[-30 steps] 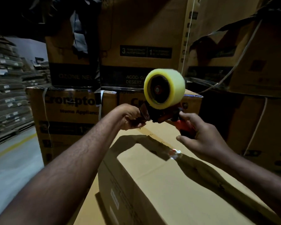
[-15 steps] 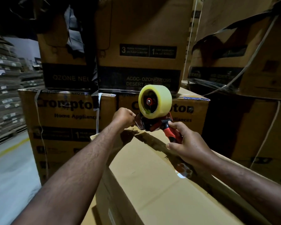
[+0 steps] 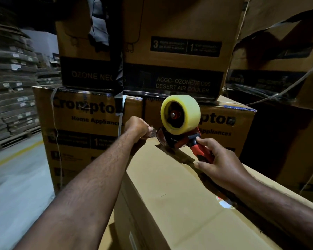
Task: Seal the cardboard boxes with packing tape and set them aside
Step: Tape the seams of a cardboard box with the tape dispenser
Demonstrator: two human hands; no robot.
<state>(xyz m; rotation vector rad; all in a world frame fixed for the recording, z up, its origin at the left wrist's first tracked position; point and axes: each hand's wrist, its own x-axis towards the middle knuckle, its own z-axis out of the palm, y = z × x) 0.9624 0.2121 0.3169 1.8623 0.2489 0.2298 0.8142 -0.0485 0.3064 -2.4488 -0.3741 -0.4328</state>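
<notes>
**On the Carton's Far Edge, Dispenser Meets the Seam**

Atop the plain brown cardboard box point(image 3: 170, 195), near its far edge, a red-and-black handheld tape dispenser point(image 3: 179, 141) sits with its front touching the centre seam. Its roll of pale yellow clear packing tape point(image 3: 187, 114) stands upright above. The right hand point(image 3: 219, 163) is wrapped round the red handle. The left hand point(image 3: 137, 128), just beside the dispenser's mouth, has its fingers curled, pinching the loose end of the tape at the box's far edge. Behind stand stacked brown printed cartons point(image 3: 90, 127), and a grey floor with a yellow line point(image 3: 16, 177) lies to the left.
</notes>
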